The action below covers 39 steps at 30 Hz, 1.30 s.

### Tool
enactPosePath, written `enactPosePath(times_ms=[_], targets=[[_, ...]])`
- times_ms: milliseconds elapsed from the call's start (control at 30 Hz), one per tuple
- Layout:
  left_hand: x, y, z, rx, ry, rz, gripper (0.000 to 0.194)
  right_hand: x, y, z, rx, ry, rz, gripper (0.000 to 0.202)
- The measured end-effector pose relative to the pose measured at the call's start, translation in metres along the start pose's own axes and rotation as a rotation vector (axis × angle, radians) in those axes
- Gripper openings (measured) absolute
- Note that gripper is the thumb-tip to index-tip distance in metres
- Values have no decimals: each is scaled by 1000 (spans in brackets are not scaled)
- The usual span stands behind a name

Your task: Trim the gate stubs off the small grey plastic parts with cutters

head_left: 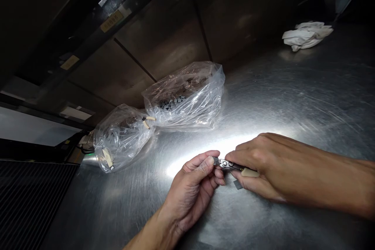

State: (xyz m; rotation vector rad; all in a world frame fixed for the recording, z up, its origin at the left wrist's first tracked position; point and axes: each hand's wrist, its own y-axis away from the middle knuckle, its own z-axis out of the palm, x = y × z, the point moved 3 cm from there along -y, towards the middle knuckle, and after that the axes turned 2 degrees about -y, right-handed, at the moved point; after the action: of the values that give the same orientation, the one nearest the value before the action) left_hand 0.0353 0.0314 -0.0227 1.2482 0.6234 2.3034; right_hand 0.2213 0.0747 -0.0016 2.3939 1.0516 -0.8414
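My left hand [195, 187] pinches a small grey piece [216, 161] between thumb and fingertips. My right hand [266, 168] is closed around a pair of nippers [227, 163] with metal jaws and a beige handle. The jaws meet the grey piece at my left fingertips; whether they bite into it is too small to tell. A flat dark grey piece [238, 184] lies on the metal table just below the nippers, close to my right fingers.
A large clear plastic bag [190, 97] holds many small grey pieces. Beside it lies a smaller clear bag [123, 136], with a beige-handled tool [149, 120] between them. A crumpled white cloth [307, 36] rests at the back right of the metal table [293, 101]. A dark panelled wall [164, 27] stands behind.
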Motion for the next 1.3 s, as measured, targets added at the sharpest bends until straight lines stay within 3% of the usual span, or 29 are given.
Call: enactPosePath(times_ms=[500,667,867,1300], targets=[[0,0,0,-51,24,9,28,9,0,-3,88,-96,-44,25],[0,0,0,-64,38,4,28,16,2,-7,174,29,26,28],[1,-1,0,-64,36,-15,30,15,2,-9,239,104,-7,25],[0,-1,-4,-101,58,-27,29,8,4,-1,211,122,-68,26]])
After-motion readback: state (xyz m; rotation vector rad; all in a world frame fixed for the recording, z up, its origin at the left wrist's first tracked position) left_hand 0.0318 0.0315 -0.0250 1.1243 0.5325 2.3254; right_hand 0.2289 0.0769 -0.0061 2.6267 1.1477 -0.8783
